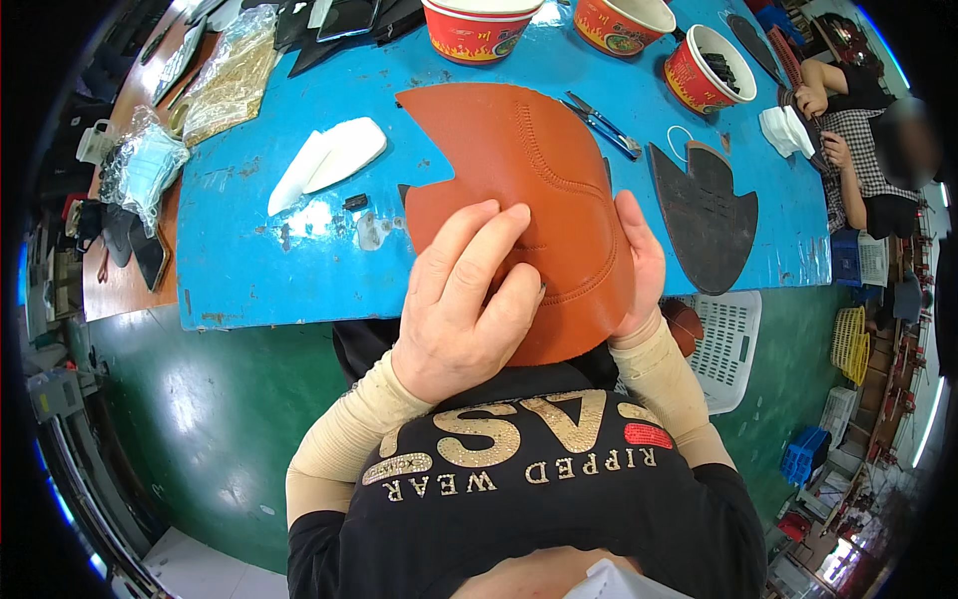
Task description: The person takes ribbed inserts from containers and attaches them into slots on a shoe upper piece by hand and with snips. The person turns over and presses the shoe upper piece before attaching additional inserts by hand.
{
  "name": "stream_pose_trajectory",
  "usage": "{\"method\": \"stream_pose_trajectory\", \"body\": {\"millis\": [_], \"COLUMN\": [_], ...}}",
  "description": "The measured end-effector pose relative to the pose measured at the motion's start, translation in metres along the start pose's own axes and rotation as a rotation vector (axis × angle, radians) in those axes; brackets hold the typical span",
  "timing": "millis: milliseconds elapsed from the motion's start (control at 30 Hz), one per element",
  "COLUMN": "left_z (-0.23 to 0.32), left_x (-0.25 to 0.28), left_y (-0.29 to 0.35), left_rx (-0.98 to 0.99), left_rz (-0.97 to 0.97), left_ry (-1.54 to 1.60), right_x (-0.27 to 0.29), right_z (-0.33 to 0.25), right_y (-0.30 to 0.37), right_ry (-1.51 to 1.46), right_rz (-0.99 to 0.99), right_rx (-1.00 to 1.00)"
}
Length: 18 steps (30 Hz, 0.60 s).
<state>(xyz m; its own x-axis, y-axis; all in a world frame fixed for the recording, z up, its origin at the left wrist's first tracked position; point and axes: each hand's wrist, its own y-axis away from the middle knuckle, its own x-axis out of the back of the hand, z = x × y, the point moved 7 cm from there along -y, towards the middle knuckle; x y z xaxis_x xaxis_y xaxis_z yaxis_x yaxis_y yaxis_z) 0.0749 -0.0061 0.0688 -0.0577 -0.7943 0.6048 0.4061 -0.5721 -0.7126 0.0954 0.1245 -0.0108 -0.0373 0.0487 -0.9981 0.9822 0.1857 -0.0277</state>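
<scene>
A reddish-brown stitched leather piece [569,170], with a notch in its left edge and curved seams, is held over the near edge of the blue table. Along its right edge, my right hand [642,265] grips and supports it; part of that hand is hidden behind the leather. My left hand [469,290] rests on the leather's face, index and middle fingers stretched out and the thumb apart from them. A small dark spot shows at the thumb's tip, too small to make out.
On the blue table [239,265] lie white pads [344,155], a small black piece [355,202], blue-handled snips [609,130] and a dark shaped piece [707,220]. A red tub [694,85] holds black bits. Another person [873,150] works at the right. A white basket [728,349] sits below.
</scene>
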Motion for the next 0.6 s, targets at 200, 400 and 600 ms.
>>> {"method": "stream_pose_trajectory", "body": {"millis": [200,400,600], "left_z": [0.0030,0.0051,0.0022], "left_x": [0.0016,0.0012,-0.0010], "left_y": [0.0034,0.0026,0.0025], "left_rx": [0.024,0.025,0.018], "left_rz": [-0.034,0.022,0.023], "left_ry": [-0.167,-0.250,-0.251], "right_x": [0.0016,0.0073,0.0059], "right_z": [0.0028,0.0049,0.0021], "right_y": [0.0019,0.0020,0.0022], "right_ry": [0.085,0.116,0.064], "right_rz": [0.090,0.112,0.076], "right_rx": [0.001,0.006,0.006]}}
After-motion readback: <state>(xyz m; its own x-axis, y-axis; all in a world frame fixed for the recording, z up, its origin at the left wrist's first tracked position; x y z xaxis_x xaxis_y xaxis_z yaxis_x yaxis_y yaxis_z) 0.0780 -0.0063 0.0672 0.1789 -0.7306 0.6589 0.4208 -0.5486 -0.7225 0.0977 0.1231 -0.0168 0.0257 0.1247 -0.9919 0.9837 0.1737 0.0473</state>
